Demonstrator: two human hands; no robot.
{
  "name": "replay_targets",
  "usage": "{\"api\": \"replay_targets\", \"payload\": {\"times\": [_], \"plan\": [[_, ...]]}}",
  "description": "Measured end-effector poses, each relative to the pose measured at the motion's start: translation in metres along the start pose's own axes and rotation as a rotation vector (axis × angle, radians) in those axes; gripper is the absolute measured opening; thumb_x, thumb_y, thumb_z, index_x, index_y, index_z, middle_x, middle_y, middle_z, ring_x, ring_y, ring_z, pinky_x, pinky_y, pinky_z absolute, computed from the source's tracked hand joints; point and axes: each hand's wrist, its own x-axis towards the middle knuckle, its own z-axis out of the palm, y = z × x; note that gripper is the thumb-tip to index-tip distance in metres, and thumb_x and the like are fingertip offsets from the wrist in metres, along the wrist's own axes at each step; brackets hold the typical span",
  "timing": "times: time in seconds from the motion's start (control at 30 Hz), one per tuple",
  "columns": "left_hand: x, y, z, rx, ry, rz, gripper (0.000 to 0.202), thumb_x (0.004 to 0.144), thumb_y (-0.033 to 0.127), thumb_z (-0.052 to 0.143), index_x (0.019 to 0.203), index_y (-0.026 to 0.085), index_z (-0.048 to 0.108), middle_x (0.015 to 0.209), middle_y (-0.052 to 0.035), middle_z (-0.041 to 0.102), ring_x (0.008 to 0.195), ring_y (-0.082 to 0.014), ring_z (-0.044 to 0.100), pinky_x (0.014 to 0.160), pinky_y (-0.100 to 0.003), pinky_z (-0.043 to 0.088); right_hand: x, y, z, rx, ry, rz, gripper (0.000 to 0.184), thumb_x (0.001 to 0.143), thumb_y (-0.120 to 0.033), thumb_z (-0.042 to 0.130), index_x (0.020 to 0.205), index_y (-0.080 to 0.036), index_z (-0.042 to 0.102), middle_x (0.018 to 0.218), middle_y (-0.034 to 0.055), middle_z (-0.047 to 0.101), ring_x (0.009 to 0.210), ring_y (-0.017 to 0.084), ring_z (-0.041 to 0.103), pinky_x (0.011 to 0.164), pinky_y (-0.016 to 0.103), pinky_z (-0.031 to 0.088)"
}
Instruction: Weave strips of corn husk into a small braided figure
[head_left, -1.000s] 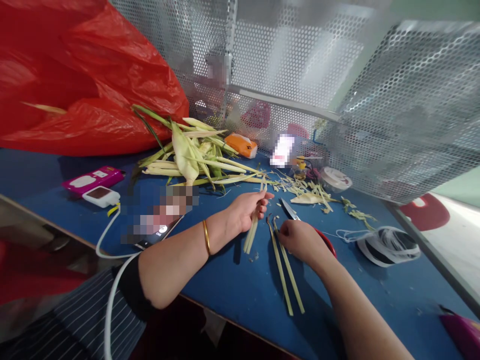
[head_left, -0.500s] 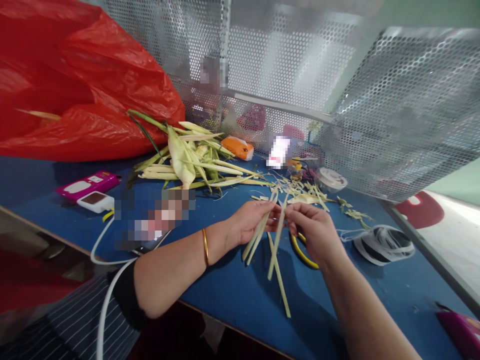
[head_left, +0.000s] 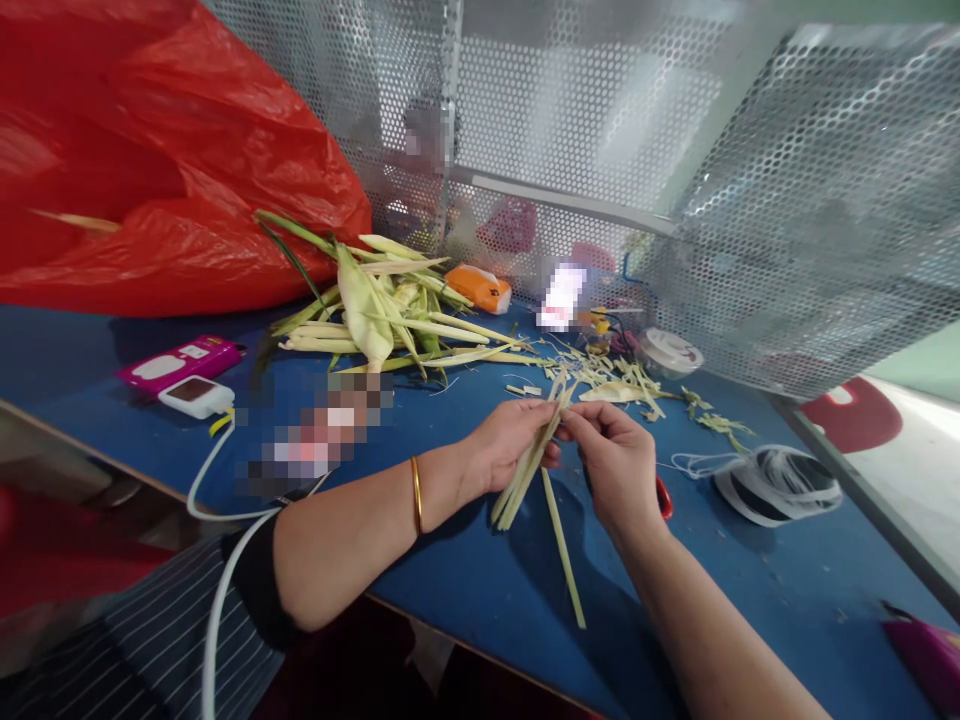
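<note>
My left hand is closed around a small bundle of pale green plant strips, which slant down toward the table edge. My right hand pinches near the upper ends of the same strips, its fingertips close to those of my left hand. One loose strip lies on the blue table below the hands. Part of a red curved handle shows beside my right wrist; the rest is hidden beneath the hand.
A pile of pale green stalks lies by a big red plastic bag. Trimmed scraps are scattered behind my hands. A thread spool stands right, a tape roll behind. A white cable crosses my left sleeve.
The strip my right hand held apart has come over to the left and now lies against the bundle in my left hand. The yellow curved part under my right hand is out of sight; red shows.
</note>
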Motion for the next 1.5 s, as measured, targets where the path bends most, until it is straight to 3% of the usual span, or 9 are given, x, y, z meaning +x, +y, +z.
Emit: {"api": "replay_targets", "payload": {"times": [0.27,0.43,0.7,0.87,1.17,1.27,1.33,1.5], "plan": [[0.0,0.0,-0.001,0.044,0.024,0.001,0.026,0.094,0.021,0.047,0.07,0.015,0.054,0.056,0.0027,0.052,0.037,-0.0036,0.039,0.039,-0.017,0.026,0.001,0.005,0.0,-0.101,-0.029,-0.072,0.016,0.073,-0.034,0.07,0.067,-0.019,0.065,0.056,-0.0028,0.056,0.054,0.012,0.044,0.054,0.026,0.036],[0.0,0.0,-0.002,0.078,0.016,0.034,0.026,0.094,0.022,0.047,0.07,0.015,0.051,0.054,0.0054,0.044,0.037,-0.0018,0.03,0.04,-0.017,0.016,0.003,0.009,-0.003,-0.149,-0.024,-0.091,0.017,0.074,-0.035,0.071,0.073,-0.019,0.065,0.054,-0.0067,0.044,0.052,0.01,0.034,0.05,0.025,0.028],[-0.001,0.0,-0.002,0.166,-0.019,0.045,0.019,0.093,0.024,0.046,0.078,0.015,0.054,0.056,0.0059,0.042,0.039,-0.0026,0.027,0.042,-0.019,0.013,0.008,0.006,-0.006,0.068,-0.07,0.051,0.03,0.069,-0.044,0.077,0.081,-0.018,0.068,0.063,-0.0033,0.056,0.051,0.008,0.038,0.048,0.024,0.03],[-0.003,-0.001,-0.002,0.265,-0.098,0.025,0.022,0.091,0.024,0.045,0.071,0.015,0.052,0.055,0.0054,0.042,0.04,-0.003,0.026,0.042,-0.02,0.012,0.009,0.003,-0.008,0.211,-0.157,0.192,0.035,0.066,-0.045,0.079,0.082,-0.014,0.073,0.055,-0.0041,0.048,0.048,0.006,0.031,0.043,0.022,0.023],[-0.007,0.002,0.001,0.299,-0.183,0.024,0.03,0.093,0.036,0.043,0.072,0.016,0.05,0.058,0.0049,0.042,0.043,-0.0043,0.024,0.043,-0.022,0.013,0.012,0.01,-0.009,0.213,-0.077,0.119,0.028,0.07,-0.041,0.077,0.079,-0.015,0.073,0.052,-0.0049,0.046,0.049,0.008,0.034,0.046,0.023,0.024],[-0.008,0.004,-0.001,0.339,-0.152,0.097,0.028,0.094,0.029,0.044,0.071,0.016,0.051,0.055,0.0066,0.034,0.042,-0.0041,0.023,0.044,-0.021,0.013,0.015,0.008,-0.013,0.108,-0.058,0.051,0.033,0.075,-0.049,0.07,0.073,-0.016,0.068,0.053,-0.0045,0.048,0.048,0.009,0.037,0.047,0.024,0.026],[-0.005,0.009,-0.005,0.284,-0.089,0.11,0.025,0.094,0.023,0.042,0.071,0.016,0.05,0.054,0.0073,0.031,0.041,-0.0038,0.021,0.043,-0.021,0.013,0.018,0.005,-0.018,-0.103,-0.08,-0.001,0.036,0.08,-0.053,0.062,0.072,-0.018,0.065,0.056,-0.0031,0.051,0.049,0.011,0.042,0.048,0.025,0.029],[0.005,0.023,-0.016,0.006,0.102,0.004,0.024,0.095,0.017,0.039,0.072,0.015,0.047,0.053,0.0087,0.029,0.038,-0.0024,0.02,0.04,-0.018,0.01,0.016,0.003,-0.021,-0.932,-0.486,-0.012,0.023,0.075,-0.042,0.068,0.067,-0.021,0.063,0.06,0.0007,0.063,0.055,0.016,0.054,0.052,0.027,0.031]]}}
